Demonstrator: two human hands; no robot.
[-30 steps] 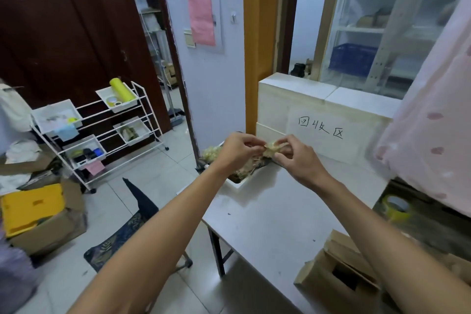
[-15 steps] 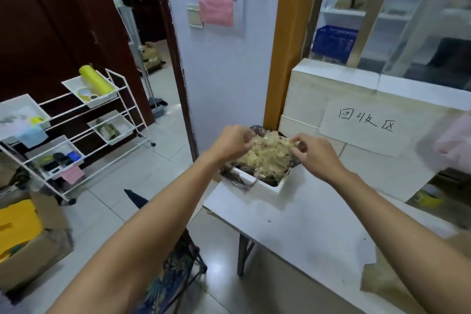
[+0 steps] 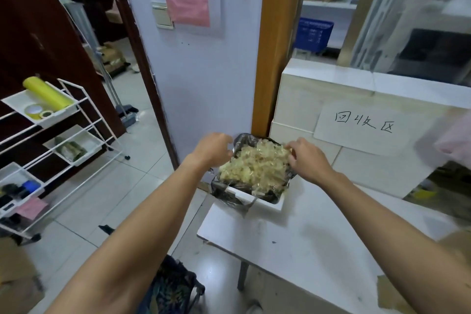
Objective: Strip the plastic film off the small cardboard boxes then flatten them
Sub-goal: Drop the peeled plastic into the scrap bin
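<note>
A white bin [image 3: 267, 202] lined with a black bag [image 3: 230, 197] stands at the table's far left corner, heaped with crumpled yellowish plastic film [image 3: 254, 167]. My left hand [image 3: 212, 149] hovers at the bin's left rim with fingers loosely curled and nothing visible in it. My right hand [image 3: 307, 157] is over the bin's right side, its fingertips curled down onto the top of the film. Whether they pinch it is hidden. Brown cardboard [image 3: 391, 297] shows at the table's near right edge, blurred.
The white table [image 3: 305, 250] runs to the right along a tiled half wall carrying a handwritten paper sign [image 3: 364, 125]. A white wire rack [image 3: 61, 140] with trays stands on the floor at left. A patterned chair [image 3: 173, 288] sits below my left arm.
The view has swung left and closer to the bin. Both hands carried a piece of film from above the table to the bin. My left hand has drawn slightly off the pile.
</note>
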